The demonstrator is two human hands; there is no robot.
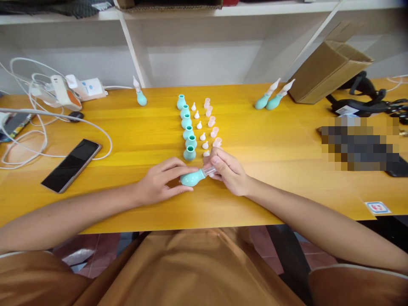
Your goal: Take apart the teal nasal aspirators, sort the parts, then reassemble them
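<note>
My left hand [162, 178] grips a teal squeeze bulb [191, 178] between thumb and fingers, low over the table's front. A clear tube [208, 171] sits at the bulb's mouth, and my right hand [231, 170] is closed around its far end. Beyond my hands stands a column of teal bulbs [190, 153] with open mouths facing up. Right of it run a column of small white tips [203, 136] and a column of pale pink clear pieces [214, 131]. The nearest of these are partly hidden by my right hand.
An assembled bulb with a nozzle [142, 98] lies at the back left; two more [263, 101] lie at the back right. A phone [72, 165], white cables and chargers [92, 88] occupy the left. A cardboard box [331, 70] and black gear [357, 104] are at right.
</note>
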